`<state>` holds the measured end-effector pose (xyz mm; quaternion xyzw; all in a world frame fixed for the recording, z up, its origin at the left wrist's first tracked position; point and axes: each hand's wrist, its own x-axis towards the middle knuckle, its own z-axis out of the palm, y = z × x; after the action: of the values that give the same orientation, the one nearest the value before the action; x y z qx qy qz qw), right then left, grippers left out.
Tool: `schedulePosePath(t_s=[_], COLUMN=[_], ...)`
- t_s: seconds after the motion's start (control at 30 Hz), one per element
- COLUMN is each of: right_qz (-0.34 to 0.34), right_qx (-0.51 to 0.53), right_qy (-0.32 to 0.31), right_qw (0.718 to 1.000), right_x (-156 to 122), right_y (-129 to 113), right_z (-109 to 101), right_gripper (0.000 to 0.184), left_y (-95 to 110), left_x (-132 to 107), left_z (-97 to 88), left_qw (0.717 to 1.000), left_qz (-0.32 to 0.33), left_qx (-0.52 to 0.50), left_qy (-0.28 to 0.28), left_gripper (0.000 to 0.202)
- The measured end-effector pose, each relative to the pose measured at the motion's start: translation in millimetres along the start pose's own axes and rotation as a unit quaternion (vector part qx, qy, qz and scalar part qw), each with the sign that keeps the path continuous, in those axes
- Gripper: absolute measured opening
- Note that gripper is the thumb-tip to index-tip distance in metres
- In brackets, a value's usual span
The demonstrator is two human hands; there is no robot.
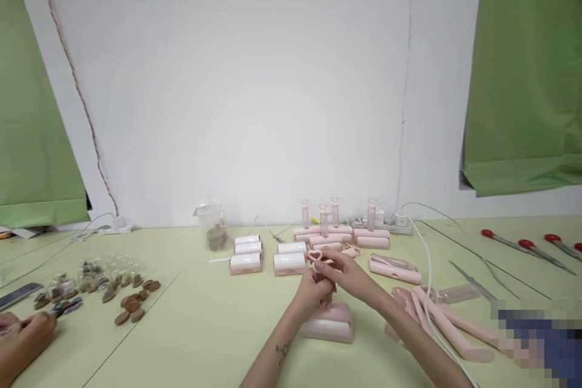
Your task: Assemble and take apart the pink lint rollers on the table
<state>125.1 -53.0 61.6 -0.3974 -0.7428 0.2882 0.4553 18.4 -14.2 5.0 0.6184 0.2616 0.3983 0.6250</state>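
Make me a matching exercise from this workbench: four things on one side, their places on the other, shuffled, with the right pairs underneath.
Things
1. heart-shaped piece
2. white rolls
3. brown discs
4. red-ended tools

Places
A. far right of the table
B. on the left part of the table, near a co-worker's hand
C. at the fingers of the right hand
D. from left to right, between the clear container and the standing tubes

Right pairs: 1-C, 2-D, 3-B, 4-A
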Motion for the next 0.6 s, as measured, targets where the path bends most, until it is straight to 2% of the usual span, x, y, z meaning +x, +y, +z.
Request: schedulePosePath(t_s=[0.13, 0.3, 0.43, 0.6], right_qz=[0.017, 0.026, 0.042, 0.044], right_qx=[0.019, 0.031, 0.073, 0.088], right_qy=[-0.022, -0.114, -0.185, -0.202], right_qw=[0.999, 0.993, 0.979, 0.974], right_x=[14.2, 38.9, 33.4, 26.4], right_y=[-4.7, -12.9, -7.9, 2.5], right_z=[-1.1, 4.4, 9.7, 8.8], right_gripper=[0.036, 0.031, 0.042, 0.038], left_y=[3.2, 6.9, 6.3, 5.9], left_x=[-2.5, -4.1, -4.0, -5.6], left_z=[0.7, 1.6, 2.7, 4.1], left_qw=[1.0, 1.0, 1.0, 1.0], left_qz=[0.004, 0.0, -0.003, -0.004], left_qx=[-0.013, -0.008, -0.011, -0.006], left_qy=[-0.004, 0.002, 0.007, 0.015], left_gripper=[0.012, 0.01, 0.013, 0.02])
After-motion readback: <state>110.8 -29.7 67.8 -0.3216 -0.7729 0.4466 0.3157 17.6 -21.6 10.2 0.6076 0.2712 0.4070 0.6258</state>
